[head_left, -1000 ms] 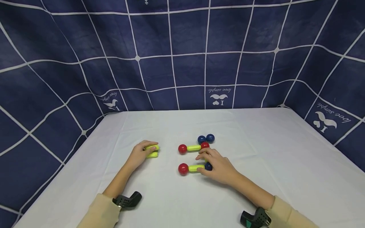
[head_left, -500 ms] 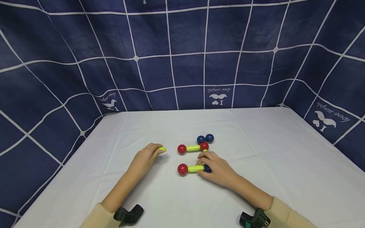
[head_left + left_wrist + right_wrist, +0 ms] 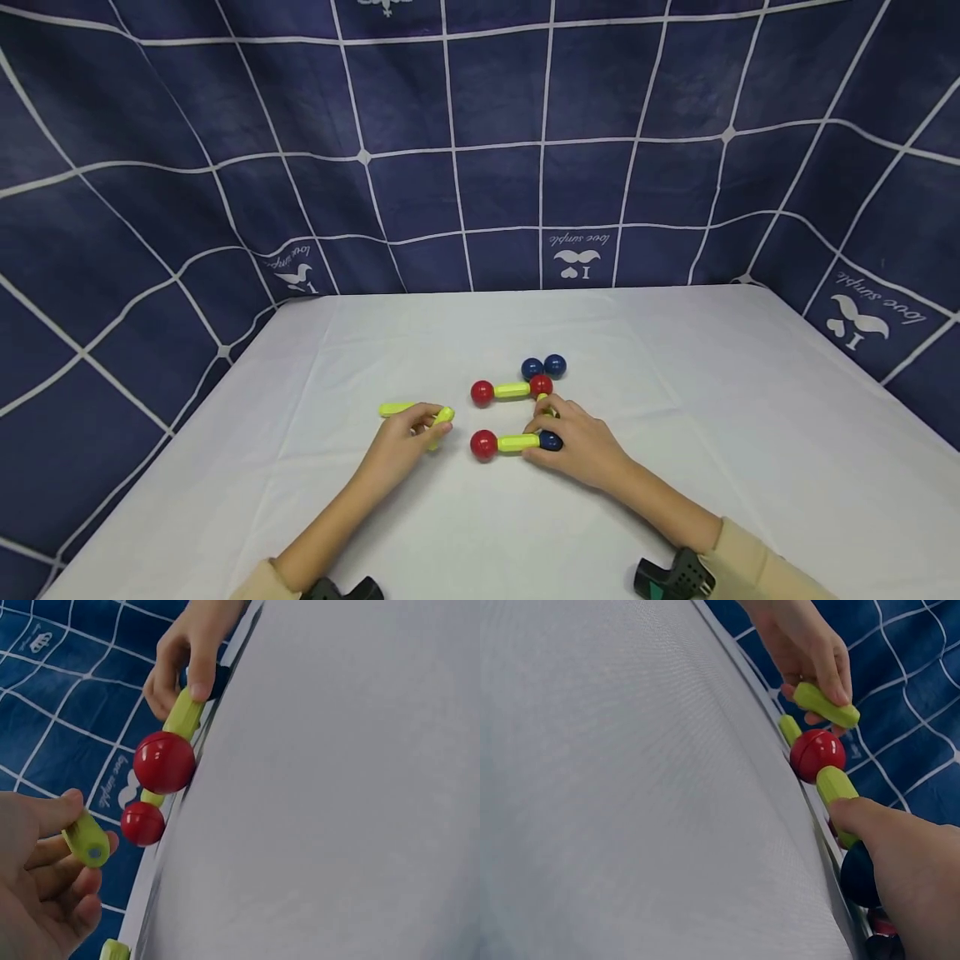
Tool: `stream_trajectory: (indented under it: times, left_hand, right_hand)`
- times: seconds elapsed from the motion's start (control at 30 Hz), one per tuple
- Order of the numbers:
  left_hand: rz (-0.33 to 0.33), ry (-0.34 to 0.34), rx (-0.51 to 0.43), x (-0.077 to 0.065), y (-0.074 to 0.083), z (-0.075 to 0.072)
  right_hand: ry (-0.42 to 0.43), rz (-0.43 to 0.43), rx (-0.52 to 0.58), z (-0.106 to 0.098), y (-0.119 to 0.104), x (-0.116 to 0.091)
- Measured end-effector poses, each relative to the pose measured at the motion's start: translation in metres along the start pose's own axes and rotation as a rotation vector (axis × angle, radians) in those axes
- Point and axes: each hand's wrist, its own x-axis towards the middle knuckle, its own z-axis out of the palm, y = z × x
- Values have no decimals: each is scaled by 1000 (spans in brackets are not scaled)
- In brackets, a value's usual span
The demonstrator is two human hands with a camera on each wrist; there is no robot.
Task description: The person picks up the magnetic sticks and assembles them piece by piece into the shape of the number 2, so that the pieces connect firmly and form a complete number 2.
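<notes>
My left hand (image 3: 408,437) pinches a yellow-green building stick (image 3: 86,838) between thumb and fingers, above the table; a small round metallic spot shows in its end. A second loose stick (image 3: 394,409) lies just behind this hand. My right hand (image 3: 581,442) grips the right end of a stick-and-ball frame, its thumb on the near stick (image 3: 517,443) by the blue ball (image 3: 551,441). A red ball (image 3: 483,445) caps that stick's left end. Farther back, another stick (image 3: 512,390) joins two red balls (image 3: 482,392). A connecting stick on the right is mostly hidden by my fingers.
Two loose blue balls (image 3: 555,365) sit touching behind the frame's far right red ball (image 3: 541,385). White cloth covers the table (image 3: 675,358), and a navy grid-patterned curtain (image 3: 495,183) stands behind and at both sides.
My left hand has picked up one of the two loose sticks, moved right and toward me, and turned the stick more upright. The right hand stays at the frame, its fingers closing in slightly.
</notes>
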Motion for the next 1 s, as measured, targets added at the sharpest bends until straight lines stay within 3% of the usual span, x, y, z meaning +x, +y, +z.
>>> stream_trajectory:
  times: [0.1,0.23,0.33,0.5,0.7,1.0]
  left_hand:
    - [-67,-69,-108,-2,1,2]
    - [-100,-206,-235,-4,0,2]
    - [-107,-296,-275,-6,-1,2]
    - [-112,-390,-298,-10,2,6]
    - [-158,-432,-374,-13,4,16]
    - [-175,-442,-426,-12,6,22]
  right_hand:
    - [-2,0,11,1,0,0]
    - [1,-9,22,2,0,0]
    - [8,-23,29,2,1,0]
    - [14,-34,46,3,3,1]
    - [3,-45,54,5,5,1]
    - [9,-62,55,5,4,3]
